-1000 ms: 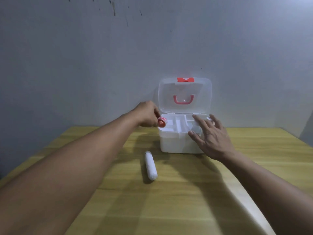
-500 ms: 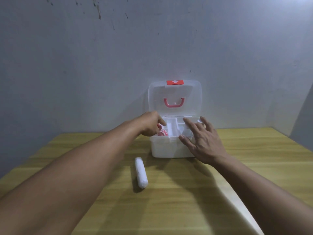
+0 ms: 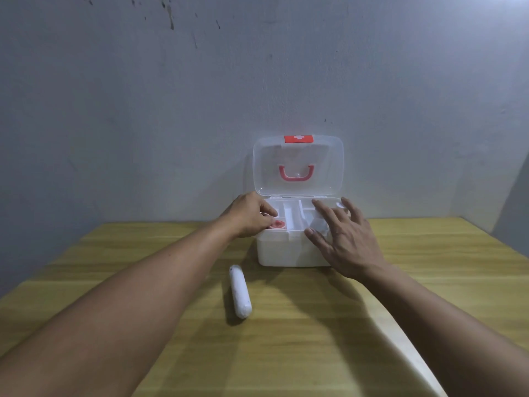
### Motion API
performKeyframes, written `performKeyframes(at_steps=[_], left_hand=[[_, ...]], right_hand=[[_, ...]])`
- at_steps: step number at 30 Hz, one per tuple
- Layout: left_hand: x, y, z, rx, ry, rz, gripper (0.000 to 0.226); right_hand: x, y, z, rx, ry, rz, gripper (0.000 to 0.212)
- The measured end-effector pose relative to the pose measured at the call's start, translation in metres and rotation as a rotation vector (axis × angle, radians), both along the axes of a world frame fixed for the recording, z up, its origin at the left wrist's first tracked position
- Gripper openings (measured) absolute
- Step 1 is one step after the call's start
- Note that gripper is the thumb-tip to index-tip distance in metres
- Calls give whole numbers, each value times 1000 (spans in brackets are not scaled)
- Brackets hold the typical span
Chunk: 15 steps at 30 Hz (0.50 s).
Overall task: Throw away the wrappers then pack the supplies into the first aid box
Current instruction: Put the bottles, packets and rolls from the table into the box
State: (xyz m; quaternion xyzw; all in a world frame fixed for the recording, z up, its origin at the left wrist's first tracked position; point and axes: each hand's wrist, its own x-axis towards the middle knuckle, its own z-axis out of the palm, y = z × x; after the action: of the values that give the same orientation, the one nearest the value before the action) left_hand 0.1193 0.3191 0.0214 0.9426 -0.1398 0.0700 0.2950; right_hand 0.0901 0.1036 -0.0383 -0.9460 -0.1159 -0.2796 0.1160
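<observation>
The white first aid box (image 3: 282,253) stands against the wall, its clear lid (image 3: 297,164) upright with a red handle. My left hand (image 3: 249,216) reaches over the box's left end, fingers curled on a small red tape roll (image 3: 278,224) that sits in the left compartment of the inner tray. My right hand (image 3: 343,239) rests with fingers spread on the box's front right corner and holds nothing. A white rolled bandage (image 3: 240,292) lies on the table in front of the box, apart from both hands.
The wooden table (image 3: 429,267) runs to a grey wall (image 3: 171,124) right behind the box. Its right edge slopes away at the far right. A pale strip (image 3: 400,339) runs along the table under my right forearm.
My left hand has carried the red tape roll from the box's left rim down into the left tray compartment. My right hand stays on the box. The view has shifted a little.
</observation>
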Motion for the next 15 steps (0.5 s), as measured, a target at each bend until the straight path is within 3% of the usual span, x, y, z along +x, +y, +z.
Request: performKeyframes(at_steps=[7, 10, 15], left_hand=[[6, 2, -8, 30, 104, -18, 39], [7, 4, -6, 91, 57, 11, 29], [12, 6, -7, 236, 54, 52, 41]], right_hand=[[0, 0, -1, 5, -4, -1, 71], [0, 0, -1, 1, -6, -2, 72], [1, 0, -2, 4, 4, -2, 73]])
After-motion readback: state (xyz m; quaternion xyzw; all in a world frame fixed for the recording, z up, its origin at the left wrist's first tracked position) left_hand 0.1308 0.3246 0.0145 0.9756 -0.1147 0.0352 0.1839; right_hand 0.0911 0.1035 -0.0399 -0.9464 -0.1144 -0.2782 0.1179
